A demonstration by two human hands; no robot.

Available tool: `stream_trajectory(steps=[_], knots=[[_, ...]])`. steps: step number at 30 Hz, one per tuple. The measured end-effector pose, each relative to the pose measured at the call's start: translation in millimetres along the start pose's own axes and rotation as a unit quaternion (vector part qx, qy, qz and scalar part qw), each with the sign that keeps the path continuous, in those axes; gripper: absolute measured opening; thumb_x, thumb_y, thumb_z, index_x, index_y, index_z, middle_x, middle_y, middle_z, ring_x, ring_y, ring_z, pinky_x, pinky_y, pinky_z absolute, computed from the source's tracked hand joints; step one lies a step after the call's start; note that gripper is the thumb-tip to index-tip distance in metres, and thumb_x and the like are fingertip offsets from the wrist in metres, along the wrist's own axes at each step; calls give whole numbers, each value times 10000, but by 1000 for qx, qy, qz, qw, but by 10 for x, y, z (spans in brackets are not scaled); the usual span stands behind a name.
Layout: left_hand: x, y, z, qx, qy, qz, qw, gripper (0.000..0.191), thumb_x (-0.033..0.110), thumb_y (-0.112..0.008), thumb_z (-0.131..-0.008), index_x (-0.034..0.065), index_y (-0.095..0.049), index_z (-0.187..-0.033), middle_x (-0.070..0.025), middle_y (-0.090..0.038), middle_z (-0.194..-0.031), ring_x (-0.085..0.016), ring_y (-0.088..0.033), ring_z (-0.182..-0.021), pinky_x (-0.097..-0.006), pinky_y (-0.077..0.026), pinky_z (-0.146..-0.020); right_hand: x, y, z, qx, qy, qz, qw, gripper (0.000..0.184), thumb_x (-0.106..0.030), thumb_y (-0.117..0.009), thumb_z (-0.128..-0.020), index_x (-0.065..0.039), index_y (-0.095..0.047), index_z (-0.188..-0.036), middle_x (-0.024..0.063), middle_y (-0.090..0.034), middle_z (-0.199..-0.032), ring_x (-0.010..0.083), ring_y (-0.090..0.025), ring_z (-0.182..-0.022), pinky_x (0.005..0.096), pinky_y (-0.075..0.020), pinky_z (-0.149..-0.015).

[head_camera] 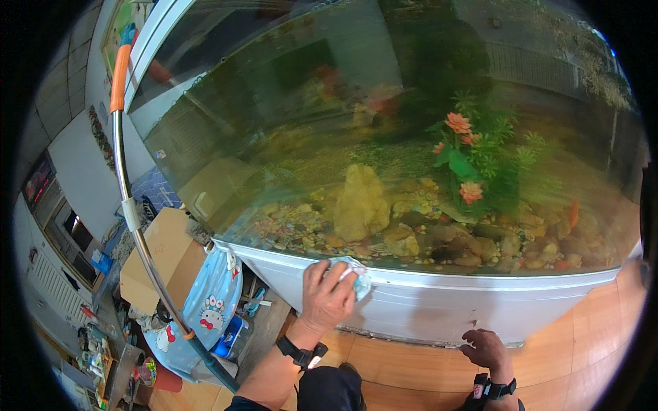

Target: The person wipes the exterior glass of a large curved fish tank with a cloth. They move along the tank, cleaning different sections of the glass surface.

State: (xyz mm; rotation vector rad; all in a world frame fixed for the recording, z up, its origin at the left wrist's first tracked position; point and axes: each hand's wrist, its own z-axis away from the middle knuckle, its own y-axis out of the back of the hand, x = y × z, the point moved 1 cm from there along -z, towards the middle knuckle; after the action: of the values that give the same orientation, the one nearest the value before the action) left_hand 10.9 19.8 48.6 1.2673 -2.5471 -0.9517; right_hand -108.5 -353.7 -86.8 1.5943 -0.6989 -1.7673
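My left hand (329, 295) grips a crumpled pale cloth (360, 280) and presses it on the white ledge (437, 279) below the glass of a large fish tank (288, 169). Lower right, my right hand (486, 348) hangs in front of the white tank cabinet (411, 303), fingers loosely curled and apart, with nothing in them. Behind the glass stand a yellowish rock (362, 205) and an artificial plant with pink flowers (458, 123). Near the right side of the tank is an orange fish (573, 213).
A long metal pole with an orange grip (120, 77) leans along the left. Beside the tank are a cardboard box (154, 257), a light blue patterned cloth (205, 308) and a red bucket (167, 377). Wood-look flooring (401, 367) runs along the cabinet's foot.
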Motion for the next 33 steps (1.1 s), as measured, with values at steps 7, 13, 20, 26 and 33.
stream_trajectory(steps=[7, 13, 20, 26, 33], knots=[[-924, 205, 479, 37, 146, -66, 986, 368, -25, -653, -711, 45, -703, -1070, -147, -618, -1198, -419, -554, -1141, -508, -471, -978, 33, -68, -82, -5, -6, -10, 1000, 312, -246, -787, -795, -50, -739, -1033, 190, -728, -932, 363, -704, -868, 448, -573, -771], [-1536, 290, 740, 86, 218, -68, 970, 346, -95, -602, -701, 14, -689, -1017, -192, -632, -1180, -413, -589, -1090, -487, -495, -946, 59, -147, -191, -5, 7, 0, 1000, 310, -229, -775, -779, -29, -738, -1013, 165, -735, -900, 310, -726, -806, 404, -595, -728], [-1989, 273, 922, 130, 329, -100, 930, 296, -93, -610, -724, 4, -691, -991, -212, -671, -1164, -413, -638, -1080, -437, -515, -949, 85, -245, -263, -3, 29, 11, 1000, 282, -207, -777, -766, -20, -729, -972, 176, -725, -853, 332, -711, -785, 418, -580, -709], [-2568, 278, 1099, 176, 416, -76, 889, 259, -84, -620, -726, 10, -684, -959, -193, -710, -1093, -378, -669, -1035, -399, -521, -938, 120, -258, -268, 9, 52, 0, 999, 252, -190, -786, -757, -25, -722, -936, 198, -705, -827, 391, -676, -825, 462, -555, -733], [-3598, 424, 1403, 157, 564, -110, 803, 299, 97, -665, -827, 77, -716, -1121, -169, -741, -1067, -321, -701, -974, -394, -531, -892, 168, -263, -279, 16, 32, 18, 999, 266, -188, -789, -742, -23, -728, -941, 209, -706, -868, 406, -683, -837, 463, -568, -757]])
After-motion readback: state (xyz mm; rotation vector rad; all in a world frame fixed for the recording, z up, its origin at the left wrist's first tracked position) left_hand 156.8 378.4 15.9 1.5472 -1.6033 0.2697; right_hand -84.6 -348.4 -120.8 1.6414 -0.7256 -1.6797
